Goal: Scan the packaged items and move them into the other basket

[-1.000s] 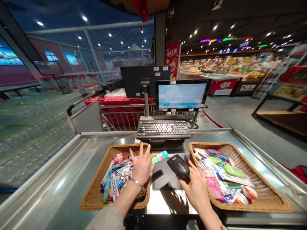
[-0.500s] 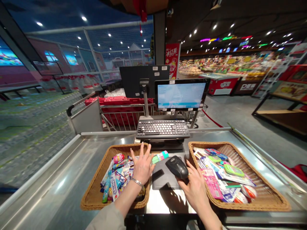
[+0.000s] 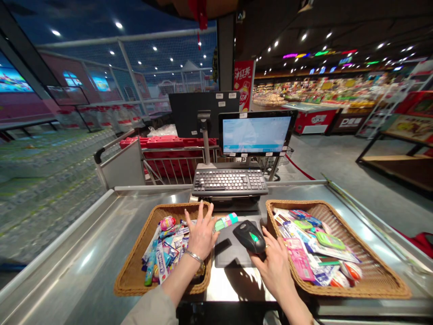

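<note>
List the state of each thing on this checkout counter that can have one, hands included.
Left hand: fingers spread, holding a small pack
Small pack: off the counter, one end showing
Right hand: curled around the scanner
Scanner: held, green light lit
Left basket: partly filled
Right basket: partly filled
Front monitor: on
Rear monitor: turned away, on or off unclear
Keyboard: untouched

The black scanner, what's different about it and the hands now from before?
A green light glows on the scanner now; it was dark before. The scanner edged slightly left. Nothing was grabbed or let go: the right hand still holds the scanner, the left hand the colourful packet. Both baskets stayed put.
</note>
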`<state>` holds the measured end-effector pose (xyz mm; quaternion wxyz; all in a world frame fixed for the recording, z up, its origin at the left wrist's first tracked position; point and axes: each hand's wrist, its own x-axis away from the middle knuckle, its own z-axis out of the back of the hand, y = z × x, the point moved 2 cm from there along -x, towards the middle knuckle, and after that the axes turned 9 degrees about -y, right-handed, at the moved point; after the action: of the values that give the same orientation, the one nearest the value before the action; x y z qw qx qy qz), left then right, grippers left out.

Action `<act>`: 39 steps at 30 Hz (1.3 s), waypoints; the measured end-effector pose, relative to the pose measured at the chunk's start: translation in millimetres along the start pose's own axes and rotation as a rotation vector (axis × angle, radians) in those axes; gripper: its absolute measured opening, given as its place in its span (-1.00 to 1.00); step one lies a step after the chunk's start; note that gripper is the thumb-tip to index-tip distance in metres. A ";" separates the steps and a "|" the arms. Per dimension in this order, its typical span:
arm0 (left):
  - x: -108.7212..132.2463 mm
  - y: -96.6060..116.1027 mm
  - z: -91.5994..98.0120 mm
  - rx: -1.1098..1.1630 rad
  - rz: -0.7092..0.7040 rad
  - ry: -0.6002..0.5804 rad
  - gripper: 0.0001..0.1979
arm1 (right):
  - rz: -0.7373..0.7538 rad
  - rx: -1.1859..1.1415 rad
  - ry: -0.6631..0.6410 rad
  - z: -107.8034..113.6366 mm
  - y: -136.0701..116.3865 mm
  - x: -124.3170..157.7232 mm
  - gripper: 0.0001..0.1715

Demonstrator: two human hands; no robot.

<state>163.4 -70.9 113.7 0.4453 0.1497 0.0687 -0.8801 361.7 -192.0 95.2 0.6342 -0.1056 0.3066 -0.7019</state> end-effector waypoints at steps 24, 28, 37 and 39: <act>-12.0 18.0 7.3 0.025 -0.046 -0.015 -0.69 | -0.073 -0.014 0.185 10.1 29.2 4.8 -0.54; -16.7 25.0 5.4 0.026 -0.079 -0.014 -0.65 | -0.113 -0.005 0.224 14.5 35.8 7.6 -0.52; -29.5 47.0 3.3 0.063 -0.156 -0.019 -0.67 | -0.188 0.055 0.324 23.5 57.6 19.0 -0.46; -32.3 52.0 2.3 0.063 -0.175 -0.021 -0.68 | -0.207 0.067 0.340 25.7 61.3 21.4 -0.47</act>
<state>222.8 -77.7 127.0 0.3627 0.1477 0.0492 -0.9188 422.4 -220.5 75.8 0.5010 0.0046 0.3735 -0.7807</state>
